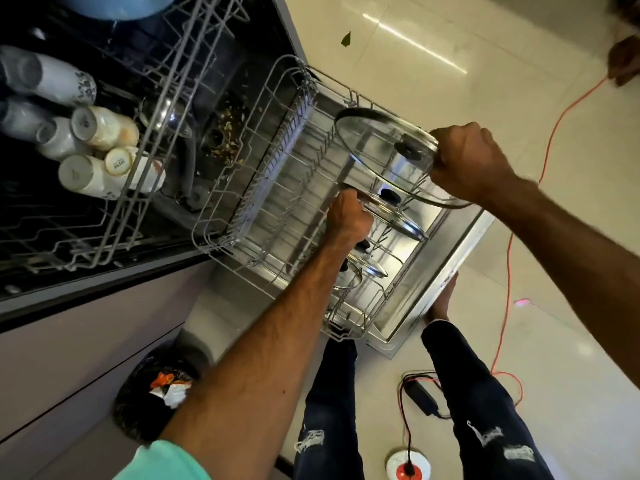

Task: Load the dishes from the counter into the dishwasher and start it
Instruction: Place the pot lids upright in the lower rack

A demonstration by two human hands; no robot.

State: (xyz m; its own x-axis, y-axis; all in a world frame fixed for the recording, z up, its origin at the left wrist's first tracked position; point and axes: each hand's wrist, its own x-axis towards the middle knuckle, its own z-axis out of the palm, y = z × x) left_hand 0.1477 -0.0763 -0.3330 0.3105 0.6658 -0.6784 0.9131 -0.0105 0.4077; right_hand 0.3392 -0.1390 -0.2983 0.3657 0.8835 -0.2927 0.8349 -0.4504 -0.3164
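The dishwasher's lower rack (263, 143) is pulled out over the open door (460, 244). My right hand (467, 161) grips the rim of a large glass lid (377, 147) with a black knob, held tilted over the rack. My left hand (349, 216) grips the edge of a smaller glass lid (394, 216) standing in the tines. Two more lids (363, 268) stand below it in the same row. The upper rack (166, 98) holds several white cups (100, 129) lying on their sides and a blue bowl (131, 5).
Food scraps lie on the dishwasher floor near the filter (221, 133). An orange cable (509, 258) runs over the tiled floor to a round socket (408, 465) by my legs. A black bin bag (156, 393) sits against the cabinet. Another person's hand (627, 60) shows at the top right.
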